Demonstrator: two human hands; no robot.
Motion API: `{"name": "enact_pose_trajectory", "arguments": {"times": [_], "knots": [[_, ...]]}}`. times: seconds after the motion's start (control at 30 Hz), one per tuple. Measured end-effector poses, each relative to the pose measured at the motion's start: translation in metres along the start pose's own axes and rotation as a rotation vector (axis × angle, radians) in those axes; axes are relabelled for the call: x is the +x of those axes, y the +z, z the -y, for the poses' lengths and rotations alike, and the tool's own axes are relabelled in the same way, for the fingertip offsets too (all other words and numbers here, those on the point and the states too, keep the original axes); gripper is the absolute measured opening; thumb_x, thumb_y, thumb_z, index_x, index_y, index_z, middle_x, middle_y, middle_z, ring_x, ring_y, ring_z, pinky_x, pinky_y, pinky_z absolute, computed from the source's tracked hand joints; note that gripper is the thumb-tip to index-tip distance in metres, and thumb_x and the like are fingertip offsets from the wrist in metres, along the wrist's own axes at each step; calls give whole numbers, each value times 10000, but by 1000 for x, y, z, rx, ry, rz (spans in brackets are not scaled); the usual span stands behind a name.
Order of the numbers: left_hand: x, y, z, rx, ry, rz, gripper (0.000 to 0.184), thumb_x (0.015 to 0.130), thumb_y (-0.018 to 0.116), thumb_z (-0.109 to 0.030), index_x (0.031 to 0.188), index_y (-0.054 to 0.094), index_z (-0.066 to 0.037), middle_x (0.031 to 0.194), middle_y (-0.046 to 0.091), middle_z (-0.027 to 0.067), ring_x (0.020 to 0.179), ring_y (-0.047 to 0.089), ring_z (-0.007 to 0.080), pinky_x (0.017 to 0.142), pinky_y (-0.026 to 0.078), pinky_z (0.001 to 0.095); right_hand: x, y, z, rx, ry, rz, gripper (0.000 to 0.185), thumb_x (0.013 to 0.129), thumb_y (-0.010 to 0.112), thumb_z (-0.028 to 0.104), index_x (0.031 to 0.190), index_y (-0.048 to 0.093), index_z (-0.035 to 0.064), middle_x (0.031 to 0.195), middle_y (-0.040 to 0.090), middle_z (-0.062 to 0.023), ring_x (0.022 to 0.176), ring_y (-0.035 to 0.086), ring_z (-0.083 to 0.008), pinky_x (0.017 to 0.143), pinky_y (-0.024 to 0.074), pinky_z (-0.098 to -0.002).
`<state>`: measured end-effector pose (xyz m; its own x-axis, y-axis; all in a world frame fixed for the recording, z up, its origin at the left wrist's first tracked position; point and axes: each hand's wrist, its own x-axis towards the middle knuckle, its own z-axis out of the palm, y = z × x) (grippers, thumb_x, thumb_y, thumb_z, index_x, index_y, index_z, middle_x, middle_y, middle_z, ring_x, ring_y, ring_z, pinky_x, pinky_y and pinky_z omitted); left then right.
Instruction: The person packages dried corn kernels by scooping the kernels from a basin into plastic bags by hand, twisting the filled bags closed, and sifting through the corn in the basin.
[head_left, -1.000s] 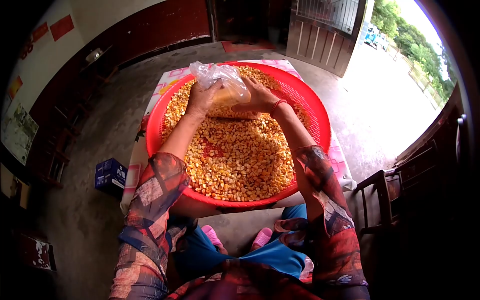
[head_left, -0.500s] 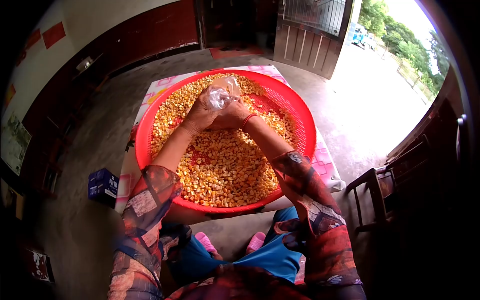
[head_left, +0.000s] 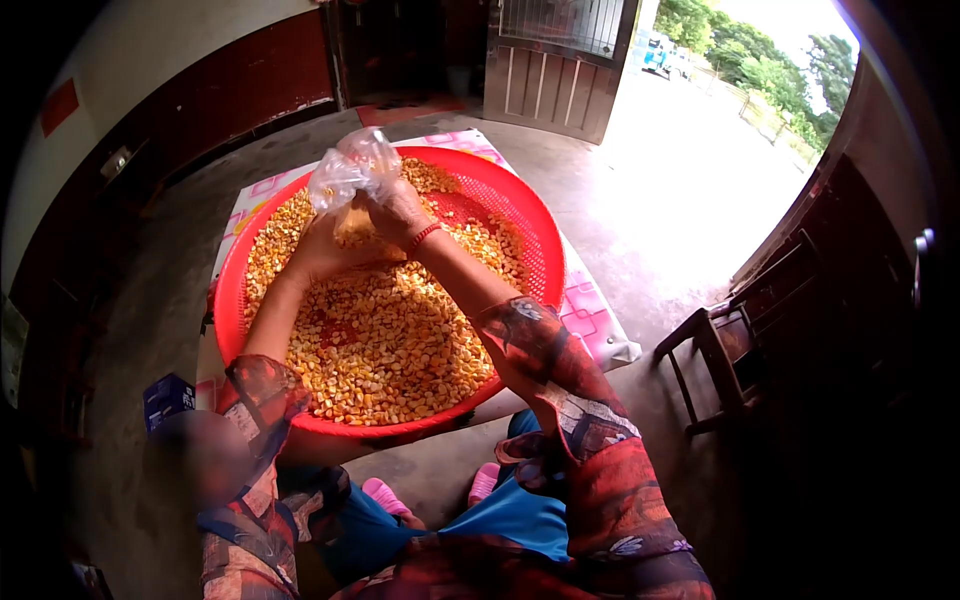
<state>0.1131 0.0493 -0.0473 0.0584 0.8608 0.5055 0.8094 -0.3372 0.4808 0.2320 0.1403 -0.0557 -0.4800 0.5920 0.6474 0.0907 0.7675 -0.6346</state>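
A round red tray (head_left: 548, 220) full of loose corn kernels (head_left: 400, 350) rests on a table. Over its far left part is a clear plastic bag (head_left: 345, 175) with yellow contents low in it. My left hand (head_left: 325, 245) is wrapped round the bag's lower left side. At the bag's gathered neck, my right hand (head_left: 396, 212), with a red bead bracelet (head_left: 426, 235) at the wrist, is closed on the plastic. The bag's top puffs out above both hands. Part of its lower body is hidden by my fingers.
The table has a pink and white cover (head_left: 600, 325). A dark wooden chair (head_left: 715, 360) stands at the right. On the floor at the left is a blue box (head_left: 168, 398). A metal door (head_left: 555, 75) stands beside the bright doorway behind the table.
The view has shifted, so the tray appears farther left. My hands have drawn together round the bag, and my right hand has moved to its neck; the bag's top now stands up above them.
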Motion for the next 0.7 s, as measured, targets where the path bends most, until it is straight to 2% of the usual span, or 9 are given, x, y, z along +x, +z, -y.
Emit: {"name": "enact_pose_trajectory", "arguments": {"times": [0.07, 0.1, 0.13, 0.33, 0.4, 0.47, 0.57, 0.67, 0.7], "knots": [[-2, -7, -31, -165, -52, 220, 665, 624, 756, -309, 1141, 460, -13, 1074, 530, 110, 974, 519, 211, 895, 408, 313, -2, -1, 24, -238, -32, 211, 220, 816, 488, 207, 982, 535, 69, 843, 597, -131, 801, 574, -289, 699, 453, -390], [-5, -11, -16, 298, -71, 197, 597, 601, 761, -318, 1048, 491, -30, 1004, 555, 106, 881, 526, 212, 813, 437, 320, -2, 5, 24, -277, -283, 146, 236, 791, 509, 209, 987, 535, 82, 888, 589, -121, 864, 554, -281, 746, 428, -393], [-10, -17, -6, 366, -128, 131, 570, 618, 743, -304, 1050, 489, -31, 1006, 552, 103, 886, 525, 209, 815, 435, 317, -3, 8, 28, -315, -533, 80, 256, 765, 531, 212, 993, 534, 94, 933, 581, -110, 927, 534, -272, 793, 404, -396], [-36, -19, 10, -892, -261, -109, 413, 725, 635, -224, 1058, 477, -38, 1020, 533, 86, 919, 517, 190, 827, 427, 298, -6, 8, 54, -416, -469, 294, 287, 678, 572, 208, 945, 555, 105, 1002, 551, -74, 1010, 480, -250, 830, 356, -400], [-39, -12, -4, -1100, -259, -86, 362, 760, 599, -198, 1060, 473, -40, 1025, 527, 80, 930, 515, 184, 831, 424, 291, -7, 12, 52, -456, -505, 267, 287, 679, 575, 220, 937, 554, 99, 1002, 553, -69, 1006, 484, -248, 834, 355, -405], [-41, -6, -13, -1193, -247, -72, 311, 795, 563, -171, 1063, 469, -43, 1029, 521, 75, 941, 512, 178, 835, 421, 285, -8, 10, 56, -480, -396, 445, 342, 668, 603, 265, 961, 553, 96, 1007, 553, -67, 1012, 484, -244, 847, 350, -395], [-39, 1, -7, -1213, -188, -81, 239, 849, 509, -131, 1067, 463, -46, 1036, 511, 66, 957, 509, 169, 841, 417, 275, -10, 2, 51, -461, -375, 433, 461, 643, 636, 331, 1039, 539, 115, 1035, 543, -77, 1042, 470, -242, 871, 335, -408], [-32, 17, 33, -1118, 40, -99, 284, 855, 501, -117, 1119, 439, -35, 1090, 502, 68, 972, 508, 156, 830, 417, 265, -4, -22, 65, -430, -241, 484, 576, 625, 655, 389, 1131, 507, 157, 1059, 527, -88, 1074, 449, -250, 891, 319, -428], [-23, 12, 31, -715, 195, -110, 318, 859, 506, -138, 1151, 447, -24, 1133, 499, 78, 988, 505, 151, 815, 420, 258, -2, -26, 64, -404, -194, 477, 600, 646, 645, 421, 1172, 483, 183, 1093, 512, -88, 1103, 424, -256, 909, 298, -448]]}}
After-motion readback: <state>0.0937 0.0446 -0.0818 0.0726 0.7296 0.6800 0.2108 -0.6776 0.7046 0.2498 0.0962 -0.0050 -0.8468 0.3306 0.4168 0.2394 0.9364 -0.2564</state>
